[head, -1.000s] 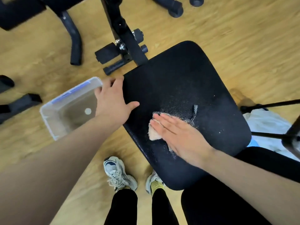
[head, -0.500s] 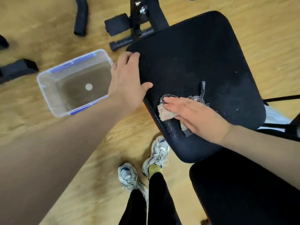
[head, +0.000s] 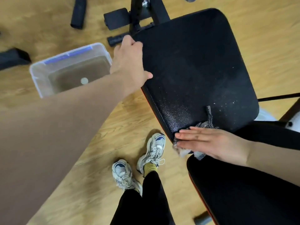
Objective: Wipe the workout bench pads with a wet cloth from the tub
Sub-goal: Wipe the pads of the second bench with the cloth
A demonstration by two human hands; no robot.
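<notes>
A black textured bench seat pad [head: 194,65] fills the upper right, wet and shiny near its front edge. My right hand [head: 211,142] lies flat on a checked grey cloth [head: 208,120], pressing it onto the pad's near corner; part of the cloth hangs off the edge below my fingers. My left hand [head: 129,60] rests on the pad's left edge, fingers curled over the far corner, holding nothing else. A second black pad [head: 243,192] sits at the lower right. On the floor to the left stands the clear plastic tub [head: 39,75] with water in it.
The bench's black frame [head: 142,12] and foam rollers [head: 116,18] rise behind the pad. Black equipment feet [head: 78,13] lie on the wooden floor at the upper left. My two sneakers [head: 138,163] stand below the pad. Thin black tripod-like legs [head: 279,96] are at the right.
My right hand has slid the cloth toward me, from the pad's middle left down to its near corner. My left hand stays on the pad's left edge. The view shifted.
</notes>
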